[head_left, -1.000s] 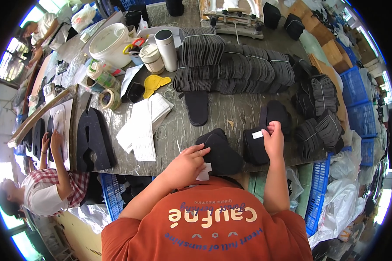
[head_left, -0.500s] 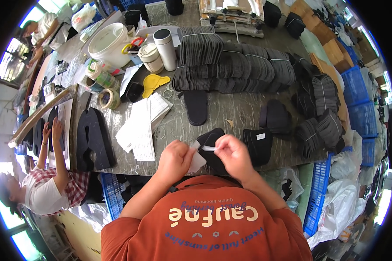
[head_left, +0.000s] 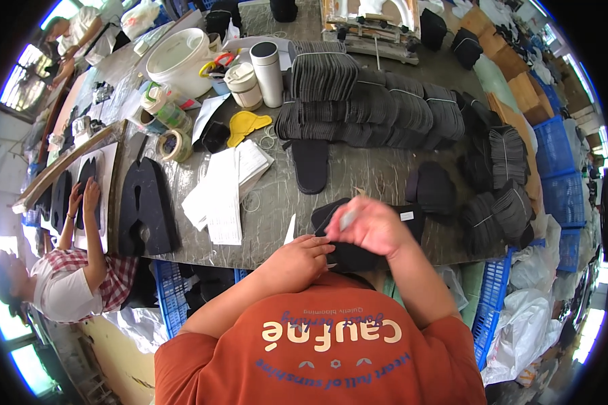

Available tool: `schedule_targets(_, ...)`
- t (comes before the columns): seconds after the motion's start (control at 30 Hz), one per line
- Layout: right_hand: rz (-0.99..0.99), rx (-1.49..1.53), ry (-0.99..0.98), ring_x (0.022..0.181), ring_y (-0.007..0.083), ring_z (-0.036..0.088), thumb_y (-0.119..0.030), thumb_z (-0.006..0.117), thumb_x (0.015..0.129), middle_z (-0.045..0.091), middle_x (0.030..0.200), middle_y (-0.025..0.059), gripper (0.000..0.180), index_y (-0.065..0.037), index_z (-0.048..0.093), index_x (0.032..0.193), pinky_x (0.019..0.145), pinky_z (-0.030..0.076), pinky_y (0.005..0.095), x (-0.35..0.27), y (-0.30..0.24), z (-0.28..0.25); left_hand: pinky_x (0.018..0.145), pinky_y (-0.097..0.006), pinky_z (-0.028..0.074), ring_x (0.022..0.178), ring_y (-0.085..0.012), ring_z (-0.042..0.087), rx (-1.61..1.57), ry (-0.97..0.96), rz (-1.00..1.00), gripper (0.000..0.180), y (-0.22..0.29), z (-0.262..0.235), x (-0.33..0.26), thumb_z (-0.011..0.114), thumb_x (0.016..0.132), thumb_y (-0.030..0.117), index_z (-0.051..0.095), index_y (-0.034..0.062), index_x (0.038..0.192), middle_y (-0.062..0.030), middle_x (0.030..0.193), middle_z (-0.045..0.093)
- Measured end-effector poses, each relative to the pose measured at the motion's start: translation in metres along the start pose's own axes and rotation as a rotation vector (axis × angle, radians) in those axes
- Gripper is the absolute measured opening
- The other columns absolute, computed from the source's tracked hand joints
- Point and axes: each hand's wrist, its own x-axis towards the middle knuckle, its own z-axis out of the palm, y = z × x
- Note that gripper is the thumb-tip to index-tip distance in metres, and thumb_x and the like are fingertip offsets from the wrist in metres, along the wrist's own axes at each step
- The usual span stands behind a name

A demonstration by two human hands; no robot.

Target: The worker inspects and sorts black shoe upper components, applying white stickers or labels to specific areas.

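Observation:
A black insole-like piece (head_left: 325, 214) lies at the table's front edge, partly covered by my hands. My left hand (head_left: 302, 258) rests over its near left part, fingers stretched out toward the right. Beside that hand a thin white slip (head_left: 290, 229) shows; whether the hand touches it I cannot tell. Just above the black piece, my right hand (head_left: 371, 228) is blurred, thumb and fingers pinching a small whitish piece (head_left: 348, 218), probably a label. Right behind it sits another black piece with a white label (head_left: 407, 216), partly hidden by my wrist.
Bundled dark grey insole stacks (head_left: 385, 111) fill the table's back. One single black insole (head_left: 310, 167) lies before them. White papers (head_left: 224, 196), a yellow piece (head_left: 247, 127), tape, cups and a bucket (head_left: 179, 61) stand left. A co-worker (head_left: 74, 277) handles black pieces far left.
My hands have come apart from the whitish strip between them. The right hand has lifted away with a small piece; the left has moved down onto the black piece and its fingers have straightened.

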Motion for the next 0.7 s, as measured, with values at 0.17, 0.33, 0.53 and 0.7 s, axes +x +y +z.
schedule_targets(0.17,-0.638,-1.119,0.803,0.079,0.0141,0.06,-0.002,0.053,0.089,0.061,0.091,0.0084,0.004,-0.002,0.051,0.093,0.073,0.049,0.0262,0.013,-0.016,-0.045,0.103,-0.038,0.037,0.12,-0.0248,0.049,0.008,0.017,-0.033,0.033,-0.001,0.009,0.003,0.063,0.08,0.017,0.061,0.0003,0.108,-0.0078,0.121,0.059)
schedule_targets(0.33,-0.176,-0.828,0.488,0.062,0.0071,0.051,-0.003,0.056,0.087,0.054,0.071,-0.0006,0.002,-0.004,0.055,0.086,0.058,0.043,0.0221,-0.012,-0.015,0.0,0.101,-0.038,0.038,0.122,-0.0239,0.047,0.061,-0.01,-0.041,0.036,0.006,0.001,0.0,0.064,0.08,0.018,0.06,0.0003,0.111,-0.008,0.123,0.058)
schedule_targets(0.53,-0.129,-1.07,0.502,0.062,0.0065,0.053,-0.003,0.062,0.083,0.059,0.071,0.0005,0.006,-0.001,0.057,0.081,0.057,0.044,0.0222,-0.014,0.023,-0.004,0.101,-0.037,0.039,0.121,-0.0244,0.047,0.046,0.023,-0.039,0.04,0.005,0.008,0.001,0.064,0.08,0.019,0.058,-0.0008,0.115,-0.0084,0.125,0.056)
schedule_targets(0.7,-0.101,-1.235,0.519,0.06,0.008,0.053,-0.004,0.064,0.081,0.06,0.068,0.0023,0.007,-0.001,0.059,0.079,0.056,0.044,0.0237,-0.01,0.021,0.002,0.101,-0.038,0.039,0.12,-0.025,0.048,0.027,0.046,-0.052,0.039,0.005,0.012,0.0,0.064,0.08,0.018,0.059,-0.0017,0.113,-0.0091,0.124,0.057)
